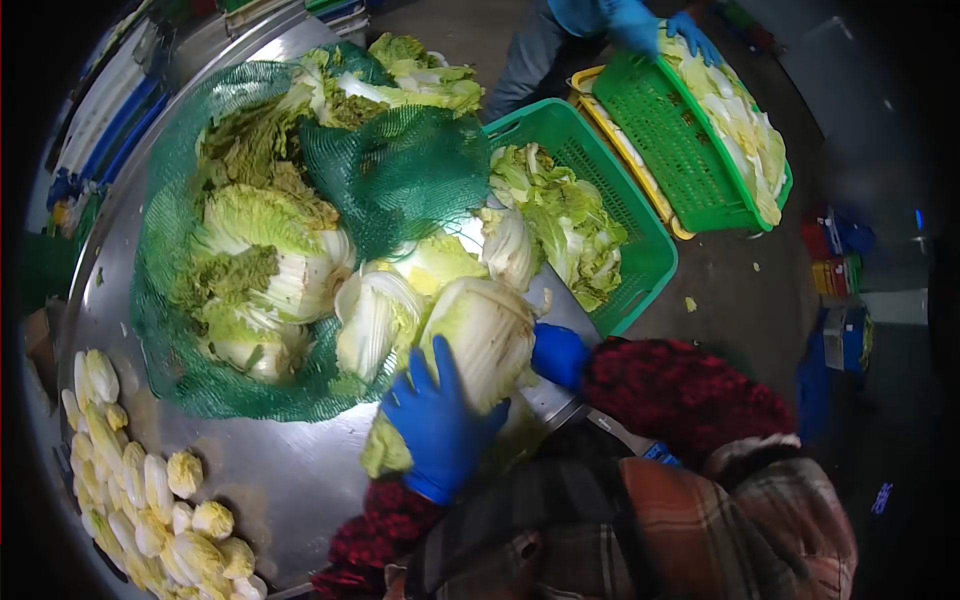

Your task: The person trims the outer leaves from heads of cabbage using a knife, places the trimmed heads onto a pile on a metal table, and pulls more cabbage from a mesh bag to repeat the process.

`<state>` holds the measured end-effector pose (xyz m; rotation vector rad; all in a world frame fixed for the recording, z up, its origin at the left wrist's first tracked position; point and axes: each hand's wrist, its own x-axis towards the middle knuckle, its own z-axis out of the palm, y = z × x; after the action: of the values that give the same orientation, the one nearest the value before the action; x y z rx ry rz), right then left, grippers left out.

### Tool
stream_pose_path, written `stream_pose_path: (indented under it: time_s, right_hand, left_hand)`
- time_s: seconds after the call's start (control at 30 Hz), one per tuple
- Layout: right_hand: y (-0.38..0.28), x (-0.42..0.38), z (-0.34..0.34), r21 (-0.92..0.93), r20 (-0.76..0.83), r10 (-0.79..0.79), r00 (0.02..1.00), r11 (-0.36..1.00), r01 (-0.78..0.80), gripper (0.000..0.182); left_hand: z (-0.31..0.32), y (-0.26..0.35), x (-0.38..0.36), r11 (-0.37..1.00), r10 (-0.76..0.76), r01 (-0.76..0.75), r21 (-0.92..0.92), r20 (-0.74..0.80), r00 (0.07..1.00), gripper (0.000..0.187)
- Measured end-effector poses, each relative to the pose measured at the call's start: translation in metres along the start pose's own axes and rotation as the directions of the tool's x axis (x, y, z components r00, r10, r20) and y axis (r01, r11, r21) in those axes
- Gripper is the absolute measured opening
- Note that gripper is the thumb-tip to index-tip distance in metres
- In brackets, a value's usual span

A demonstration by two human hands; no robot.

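A large napa cabbage (485, 325) lies on the metal table in front of me, between my two blue-gloved hands. My left hand (440, 425) rests against its near left side with fingers stretched and spread. At its right end is my right hand (558, 356), rounded and closed; its fingertips and anything in them are hidden. Loose outer leaves (385, 445) stick out beside my left hand. Just beyond lie a cut pale cabbage piece (375, 315) and another cabbage (510, 248). A green mesh sack (165, 330) surrounds several leafy cabbages (270, 250) on the left.
Small trimmed cabbage hearts (150, 500) cover the table's lower left. A green crate (655, 265) of leaves stands beyond the right table edge. Farther back, a co-worker's gloved hands (665, 35) touch a tilted green crate (640, 120) of cabbage, beside a yellow crate (630, 150).
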<state>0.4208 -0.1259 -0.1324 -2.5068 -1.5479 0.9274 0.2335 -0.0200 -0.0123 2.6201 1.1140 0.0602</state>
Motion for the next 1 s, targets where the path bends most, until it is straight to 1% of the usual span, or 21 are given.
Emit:
stream_pose_path:
  time_s: [0.03, 0.07, 0.13, 0.17, 0.2, 0.27, 0.3, 0.33, 0.37, 0.4, 0.43, 0.47, 0.5, 0.53, 0.6, 0.63, 0.73, 0.77, 0.87, 0.93, 1.0]
  right_hand:
    - [0.0, 0.005, 0.003, 0.013, -0.045, 0.008, 0.999, 1.0, -0.007, 0.018]
    - [0.002, 0.007, 0.001, 0.011, -0.061, 0.003, 0.998, 1.0, -0.002, 0.016]
    - [0.015, 0.007, 0.009, -0.08, 0.027, -0.156, 0.987, 0.984, 0.158, 0.017]
    - [0.003, 0.008, -0.003, -0.074, -0.002, -0.067, 0.998, 0.995, 0.066, 0.018]
    - [0.002, 0.019, -0.01, -0.05, 0.019, -0.087, 0.996, 0.995, 0.088, 0.02]
    - [0.004, 0.024, -0.024, 0.007, 0.062, -0.119, 0.991, 0.993, 0.119, 0.024]
    - [0.008, 0.032, -0.024, 0.006, -0.021, -0.224, 0.974, 0.975, 0.224, 0.027]
    - [0.013, 0.037, -0.027, 0.091, 0.078, -0.203, 0.976, 0.977, 0.195, 0.026]
    - [0.011, 0.042, -0.039, 0.169, 0.18, -0.191, 0.965, 0.972, 0.161, 0.024]
    - [0.001, 0.043, -0.057, 0.242, 0.284, -0.187, 0.94, 0.963, 0.119, 0.022]
    - [-0.012, 0.035, -0.072, 0.372, 0.441, -0.017, 0.897, 0.913, -0.165, 0.02]
    - [-0.014, 0.028, -0.072, 0.505, 0.392, -0.07, 0.917, 0.85, -0.151, 0.019]
    - [-0.016, 0.018, -0.065, 0.624, 0.336, -0.118, 0.935, 0.771, -0.127, 0.019]
    - [-0.019, 0.006, -0.058, 0.731, 0.285, -0.157, 0.945, 0.673, -0.109, 0.019]
    - [-0.025, -0.017, -0.048, 0.819, 0.321, -0.152, 0.935, 0.54, -0.194, 0.021]
    - [-0.028, -0.024, -0.037, 0.893, 0.29, -0.227, 0.93, 0.413, -0.178, 0.022]
    - [-0.043, -0.05, -0.051, 0.906, 0.242, -0.293, 0.925, 0.41, -0.107, 0.024]
    - [-0.044, -0.052, -0.051, 0.932, 0.185, -0.344, 0.921, 0.36, -0.053, 0.023]
    - [-0.062, -0.075, -0.111, 0.921, 0.122, -0.389, 0.913, 0.388, 0.042, 0.027]
    - [-0.067, -0.091, -0.156, 0.864, 0.121, -0.37, 0.921, 0.496, 0.086, 0.036]
    - [-0.066, -0.099, -0.187, 0.786, 0.122, -0.354, 0.927, 0.605, 0.128, 0.038]
  left_hand:
    - [0.003, 0.0, 0.003, 0.999, -0.006, 0.008, 0.043, -0.038, 0.999, 0.102]
    - [0.004, 0.0, 0.014, 1.0, 0.0, -0.003, -0.026, -0.097, 0.995, 0.1]
    - [-0.003, -0.016, 0.007, 0.989, 0.014, -0.03, -0.142, -0.113, 0.994, 0.096]
    - [-0.002, -0.03, 0.009, 0.977, 0.041, -0.067, -0.202, -0.131, 0.991, 0.095]
    - [0.002, -0.049, 0.012, 0.959, 0.067, -0.101, -0.263, -0.136, 0.988, 0.09]
    - [0.015, -0.094, 0.021, 0.813, 0.127, -0.2, -0.547, -0.167, 0.978, 0.076]
    - [0.019, -0.107, 0.024, 0.689, 0.076, -0.142, -0.711, -0.124, 0.989, 0.069]
    - [0.022, -0.118, 0.027, 0.535, 0.039, -0.081, -0.841, -0.071, 0.997, 0.063]
    - [0.023, -0.125, 0.029, 0.455, 0.04, -0.044, -0.889, -0.029, 0.999, 0.059]
    - [0.021, -0.126, 0.03, 0.463, 0.037, -0.053, -0.885, -0.041, 0.998, 0.059]
    - [0.018, -0.125, 0.026, 0.469, 0.033, -0.056, -0.882, -0.046, 0.998, 0.058]
    - [0.018, -0.121, 0.023, 0.47, 0.024, -0.059, -0.881, -0.055, 0.998, 0.058]
    - [0.021, -0.116, 0.014, 0.531, 0.019, -0.118, -0.839, -0.128, 0.992, 0.058]
    - [0.023, -0.11, 0.003, 0.689, 0.027, -0.161, -0.707, -0.196, 0.98, 0.064]
    - [0.027, -0.095, -0.025, 0.814, 0.095, -0.268, -0.516, -0.336, 0.937, 0.071]
    - [0.025, -0.085, -0.039, 0.825, 0.123, -0.311, -0.471, -0.387, 0.914, 0.073]
    - [0.031, -0.082, -0.066, 0.853, 0.113, -0.331, -0.404, -0.477, 0.872, 0.074]
    - [0.032, -0.081, -0.071, 0.822, 0.083, -0.352, -0.448, -0.518, 0.851, 0.075]
    - [0.031, -0.067, -0.075, 0.734, 0.0, -0.44, -0.517, -0.648, 0.761, 0.076]
    - [0.022, -0.046, -0.067, 0.701, -0.044, -0.505, -0.504, -0.738, 0.674, 0.077]
    - [-0.009, -0.023, -0.062, 0.697, -0.075, -0.455, -0.555, -0.687, 0.723, 0.061]
